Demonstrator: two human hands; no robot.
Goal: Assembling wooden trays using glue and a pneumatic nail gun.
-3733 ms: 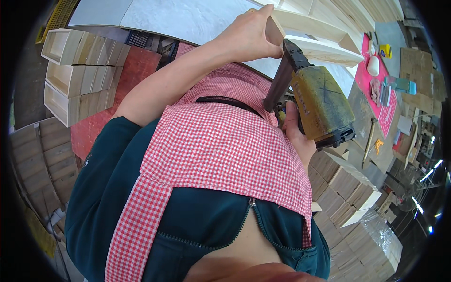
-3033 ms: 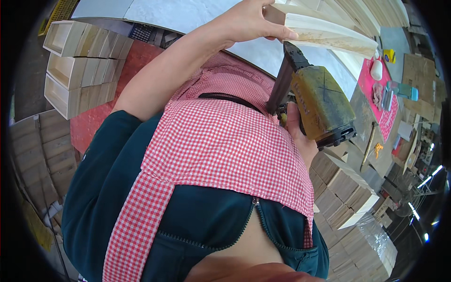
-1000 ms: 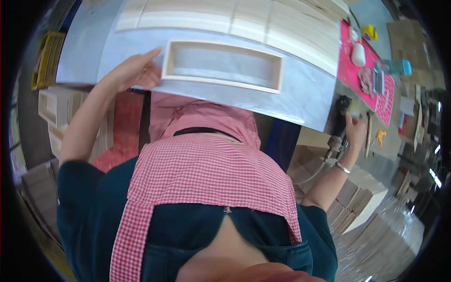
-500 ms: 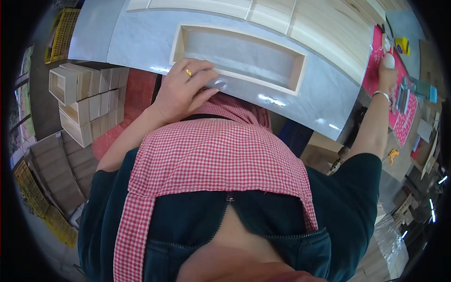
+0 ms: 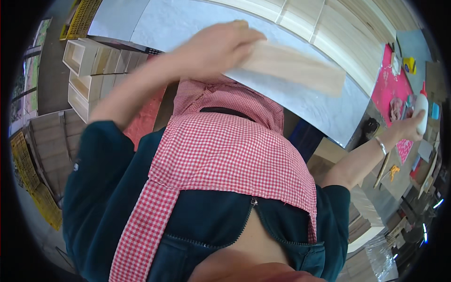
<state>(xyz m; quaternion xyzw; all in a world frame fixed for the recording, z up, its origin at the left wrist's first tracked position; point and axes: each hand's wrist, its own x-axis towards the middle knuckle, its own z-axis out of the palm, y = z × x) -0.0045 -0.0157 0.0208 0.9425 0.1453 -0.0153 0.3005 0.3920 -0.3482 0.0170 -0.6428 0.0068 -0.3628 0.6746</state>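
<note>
My left hand (image 5: pixel 216 47) is closed on the end of a pale wooden frame (image 5: pixel 296 68), which is raised and tilted over the table (image 5: pixel 164 23). Motion blurs the frame, and its long side faces me. Out to the right, my right hand (image 5: pixel 411 127) is wrapped round a white squeeze bottle (image 5: pixel 421 110) with a red pointed nozzle, held upright beside the pink-covered surface.
Pale wooden boards (image 5: pixel 343 30) lie along the table's far side. Open wooden boxes (image 5: pixel 87 61) are stacked at the left, near a yellow crate (image 5: pixel 82 19). A yellow tub (image 5: pixel 410 65) stands at the far right, past the pink sheet (image 5: pixel 387 87).
My left hand has picked the rectangular frame up off the table and tilted it. My right hand has taken the white bottle off the pink surface and moved outward and nearer with it.
</note>
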